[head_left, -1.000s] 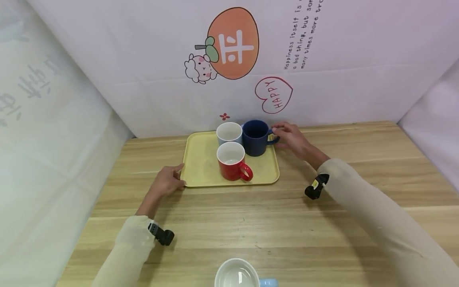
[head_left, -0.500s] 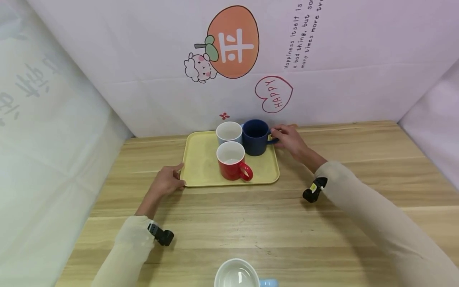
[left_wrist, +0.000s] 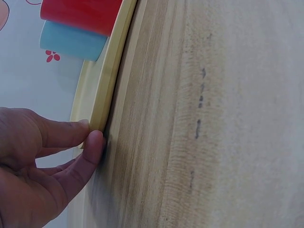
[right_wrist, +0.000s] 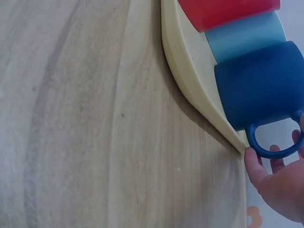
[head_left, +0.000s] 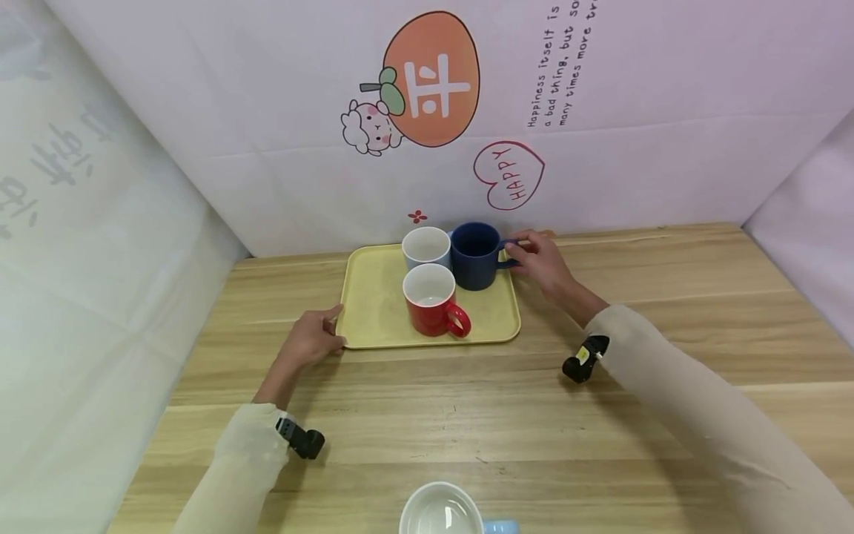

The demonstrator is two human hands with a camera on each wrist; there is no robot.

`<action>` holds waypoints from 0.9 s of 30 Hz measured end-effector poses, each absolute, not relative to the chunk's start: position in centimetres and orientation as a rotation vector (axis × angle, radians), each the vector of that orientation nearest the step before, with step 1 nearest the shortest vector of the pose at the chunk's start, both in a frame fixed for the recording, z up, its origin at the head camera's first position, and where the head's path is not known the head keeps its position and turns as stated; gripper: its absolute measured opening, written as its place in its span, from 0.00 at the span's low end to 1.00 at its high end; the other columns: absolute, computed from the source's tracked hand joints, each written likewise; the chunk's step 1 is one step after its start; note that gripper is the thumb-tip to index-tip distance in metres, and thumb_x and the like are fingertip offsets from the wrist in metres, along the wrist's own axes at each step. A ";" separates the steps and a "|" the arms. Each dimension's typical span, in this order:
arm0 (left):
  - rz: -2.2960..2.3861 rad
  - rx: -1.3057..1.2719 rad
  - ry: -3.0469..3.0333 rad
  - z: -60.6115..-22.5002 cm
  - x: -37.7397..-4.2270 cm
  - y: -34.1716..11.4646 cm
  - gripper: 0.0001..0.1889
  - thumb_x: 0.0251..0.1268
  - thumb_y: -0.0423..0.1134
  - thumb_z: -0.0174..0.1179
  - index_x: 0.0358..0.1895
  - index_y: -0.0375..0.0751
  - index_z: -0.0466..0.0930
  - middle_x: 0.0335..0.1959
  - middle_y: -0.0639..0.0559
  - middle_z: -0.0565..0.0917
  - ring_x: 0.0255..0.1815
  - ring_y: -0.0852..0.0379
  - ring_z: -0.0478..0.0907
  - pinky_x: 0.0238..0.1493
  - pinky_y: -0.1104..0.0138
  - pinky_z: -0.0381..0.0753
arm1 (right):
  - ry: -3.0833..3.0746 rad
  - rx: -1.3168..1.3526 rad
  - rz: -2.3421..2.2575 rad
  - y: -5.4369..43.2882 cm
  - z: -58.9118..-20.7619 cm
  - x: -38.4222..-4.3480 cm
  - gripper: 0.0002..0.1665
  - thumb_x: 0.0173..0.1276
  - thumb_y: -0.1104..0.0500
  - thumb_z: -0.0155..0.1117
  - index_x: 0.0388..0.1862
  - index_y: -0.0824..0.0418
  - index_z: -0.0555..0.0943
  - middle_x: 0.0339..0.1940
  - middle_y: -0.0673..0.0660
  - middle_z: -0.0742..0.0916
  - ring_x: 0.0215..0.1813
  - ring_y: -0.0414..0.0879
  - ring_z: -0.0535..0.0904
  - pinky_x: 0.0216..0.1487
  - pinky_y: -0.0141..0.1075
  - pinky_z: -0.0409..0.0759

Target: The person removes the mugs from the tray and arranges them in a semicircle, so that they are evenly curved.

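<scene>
A yellow tray (head_left: 373, 300) lies at the back of the table with three mugs standing on it. In the left wrist view, my left hand (left_wrist: 42, 161) pinches the tray's left rim near the front corner. My right hand (head_left: 542, 261) grips the handle of the navy blue mug (head_left: 474, 256) at the back right; in the right wrist view, its lowest finger is right at the tray's edge. A red mug (head_left: 427, 315) stands in front, handle to the right. Behind it is a light blue mug (head_left: 427, 247) with a white inside, partly hidden by the red one.
Another mug (head_left: 440, 512), white inside with a light blue handle, stands at the table's near edge, cut off by the frame. Printed white cloth (head_left: 300, 111) hangs right behind the tray and along both sides of the wooden table (head_left: 414, 415).
My right hand has shifted slightly at the navy mug's handle, its wrist drawn a little left and toward me. The tray, the mugs and my left hand have stayed put.
</scene>
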State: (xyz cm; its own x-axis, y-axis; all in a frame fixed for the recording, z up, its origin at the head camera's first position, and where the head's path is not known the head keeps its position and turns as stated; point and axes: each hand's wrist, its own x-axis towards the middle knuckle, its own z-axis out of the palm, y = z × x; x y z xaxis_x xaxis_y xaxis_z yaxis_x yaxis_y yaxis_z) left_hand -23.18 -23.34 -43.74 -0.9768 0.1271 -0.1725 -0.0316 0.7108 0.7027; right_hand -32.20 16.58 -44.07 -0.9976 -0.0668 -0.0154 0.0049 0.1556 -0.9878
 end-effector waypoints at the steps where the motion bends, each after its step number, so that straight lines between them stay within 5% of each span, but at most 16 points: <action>1: 1.120 0.075 2.709 -43.8 -23.2 -23.3 0.36 0.59 0.22 0.64 0.71 0.24 0.62 0.26 0.42 0.79 0.21 0.56 0.79 0.25 0.69 0.73 | 2.346 -0.061 -2.007 16.6 -44.1 -32.2 0.21 0.79 0.59 0.54 0.62 0.73 0.71 0.56 0.65 0.75 0.59 0.60 0.75 0.59 0.52 0.75; 27: 1.104 0.025 2.722 -43.5 -23.0 -23.0 0.36 0.58 0.21 0.65 0.71 0.26 0.64 0.30 0.41 0.79 0.22 0.59 0.79 0.26 0.69 0.75 | 2.432 -0.089 -1.941 17.6 -43.5 -30.9 0.20 0.77 0.61 0.59 0.60 0.73 0.72 0.57 0.64 0.70 0.54 0.62 0.77 0.53 0.46 0.79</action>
